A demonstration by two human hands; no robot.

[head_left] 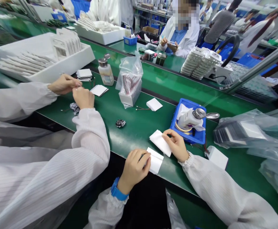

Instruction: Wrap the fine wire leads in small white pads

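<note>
At the table's front edge my left hand (135, 167), with a blue band at the wrist, is closed on a flat white rectangular piece (156, 161). Its fingertips lie at the piece's left side. My right hand (177, 146) pinches a folded white wipe (160, 142) between thumb and fingers, just above and beside the white piece. Behind my right hand stands a blue tray (202, 138) with a pump bottle (188, 120) in it. A white block with wires (217, 158) lies to the right of my right wrist.
At left, a co-worker's hands (82, 95) work near stacked white pieces (84, 74). A crumpled dark ball (120, 123), a bagged box (130, 92), another bottle (106, 73) and a white piece with wires (154, 104) stand on the green table (134, 127). Bagged flat pieces (239, 130) lie right.
</note>
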